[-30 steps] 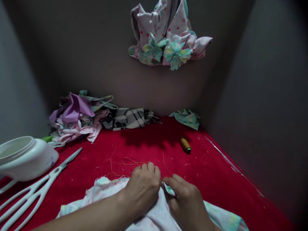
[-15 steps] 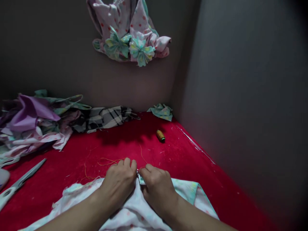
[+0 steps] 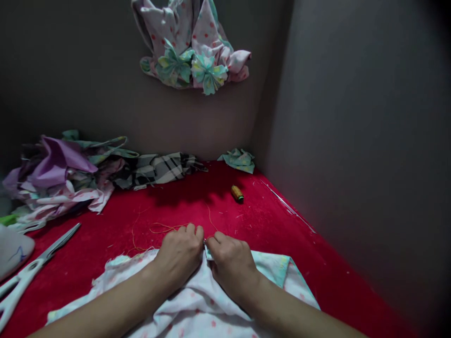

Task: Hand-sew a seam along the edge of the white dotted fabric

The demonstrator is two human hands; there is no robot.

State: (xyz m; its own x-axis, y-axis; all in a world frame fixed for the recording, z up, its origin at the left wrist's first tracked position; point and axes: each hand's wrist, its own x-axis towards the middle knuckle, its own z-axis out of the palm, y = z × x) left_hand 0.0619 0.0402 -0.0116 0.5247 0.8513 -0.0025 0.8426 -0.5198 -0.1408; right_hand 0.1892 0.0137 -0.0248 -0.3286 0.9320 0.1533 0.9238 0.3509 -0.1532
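Observation:
White fabric with pinkish-red dots and a pale green border [image 3: 200,305] lies bunched in front of me. My left hand [image 3: 183,251] is closed on it, knuckles up. Close beside it, my right hand [image 3: 230,258] pinches the same fabric at the green edge. A small shiny bit shows between the two hands, too small to name. Orange thread [image 3: 164,228] trails over the red cloth just beyond my fingers, and one strand rises near my right hand. The fingertips are mostly hidden beneath the hands.
White-handled scissors [image 3: 33,270] lie at the left beside a whitish object [image 3: 14,251]. Fabric scraps [image 3: 63,164] are heaped behind them. A yellow thread spool [image 3: 237,193] rests on the red cloth [image 3: 289,239]. A dotted garment with green bows [image 3: 207,51] hangs on the back wall.
The view has shifted slightly, showing more of the scissors and whitish object at the left. Both hands keep their grip on the fabric, nearly unmoved.

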